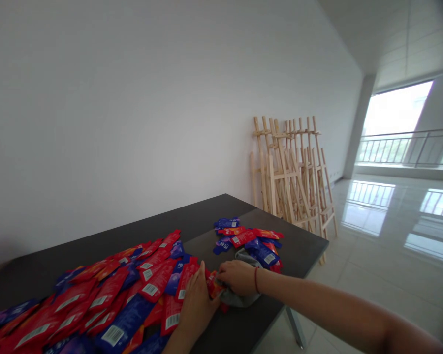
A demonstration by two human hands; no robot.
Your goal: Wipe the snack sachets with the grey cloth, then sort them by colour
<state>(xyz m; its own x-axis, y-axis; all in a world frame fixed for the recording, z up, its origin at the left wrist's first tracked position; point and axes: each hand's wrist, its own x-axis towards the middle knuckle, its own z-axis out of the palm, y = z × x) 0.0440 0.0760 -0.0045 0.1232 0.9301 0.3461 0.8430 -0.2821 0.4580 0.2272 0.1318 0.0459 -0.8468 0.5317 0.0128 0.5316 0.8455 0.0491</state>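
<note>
A red-and-orange packet [211,284] lies between my two hands near the table's front edge. My left hand [196,301] grips its near side, thumb on one edge and fingers along the other. Over the packet's right side, my right hand [240,278] has its fingers curled, closed on a grey cloth [239,299] that bunches beneath the palm and wrist; part of the cloth is hidden. Just left of my left hand spreads a large heap of red and blue packets [107,290]. Beyond my right hand lies a smaller pile of red and blue packets [260,248].
The dark table [203,216] stands along a white wall [133,123]. Several wooden easels [291,172] lean on the wall past its right end. A metal table leg [296,327] shows below the right edge, over a glossy tiled floor [358,275].
</note>
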